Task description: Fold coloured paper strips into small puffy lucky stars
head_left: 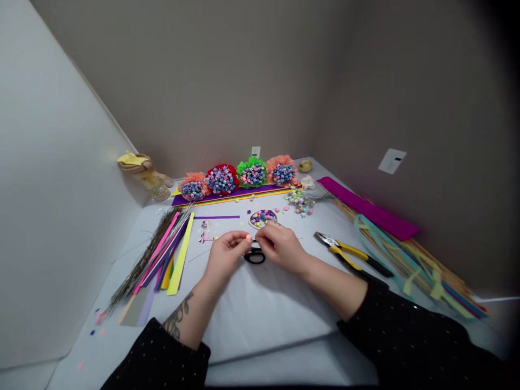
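Left hand (228, 252) is pinching a small pink piece (248, 237) between thumb and index finger, tips closed down on it, other fingers curling in behind. Right hand (282, 246) is sitting just beside it, fingers bent and bunched toward the thumb; tips are partly hidden, can't tell if they're gripping anything. The pink piece is showing at the left fingertips, between the hands, near the black scissors handle (254, 256) on the white table (268, 319). Round dish (250, 222) of small coloured pieces (262, 218) is sitting just beyond the hands. Four flower-like bundles (252, 175) are lining up at the back. Paper strips (182, 257) and dark wire stems (142, 257) are lying left. Yellow-and-black pliers (336, 248) are resting right, near the right forearm (335, 281); magenta sheet (368, 208) is lying beyond them.
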Demonstrator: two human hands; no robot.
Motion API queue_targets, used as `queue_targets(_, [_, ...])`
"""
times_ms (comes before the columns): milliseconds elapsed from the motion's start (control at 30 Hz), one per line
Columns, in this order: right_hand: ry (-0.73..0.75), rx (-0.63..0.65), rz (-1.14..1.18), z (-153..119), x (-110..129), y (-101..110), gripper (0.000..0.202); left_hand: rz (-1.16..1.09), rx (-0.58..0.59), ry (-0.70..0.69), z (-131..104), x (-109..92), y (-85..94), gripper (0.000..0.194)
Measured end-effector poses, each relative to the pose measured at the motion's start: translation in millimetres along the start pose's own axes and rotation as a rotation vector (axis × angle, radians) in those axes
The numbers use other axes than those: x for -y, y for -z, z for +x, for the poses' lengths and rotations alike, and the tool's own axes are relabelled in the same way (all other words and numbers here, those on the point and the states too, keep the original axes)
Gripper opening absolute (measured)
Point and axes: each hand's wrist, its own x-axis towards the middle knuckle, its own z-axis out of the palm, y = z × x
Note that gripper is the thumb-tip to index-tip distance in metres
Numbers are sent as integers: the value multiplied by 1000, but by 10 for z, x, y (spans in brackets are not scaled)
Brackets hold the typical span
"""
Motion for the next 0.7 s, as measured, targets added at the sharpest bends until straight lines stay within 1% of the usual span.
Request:
queue_targets(133, [45,-13,-44,-7,25,-15,15,-89,-2,63,3,27,1,28])
queue_targets(267, [64,-1,-71,-12,39,3,17,-131,-4,88,-17,36,-7,27])
queue_targets(500, [62,3,-97,-16,48,55,18,-156,-12,101,-50,28,-52,24])
queue_targets(700, [99,-7,-166,-27,95,59,21,-131,-37,104,-58,21,-37,25])
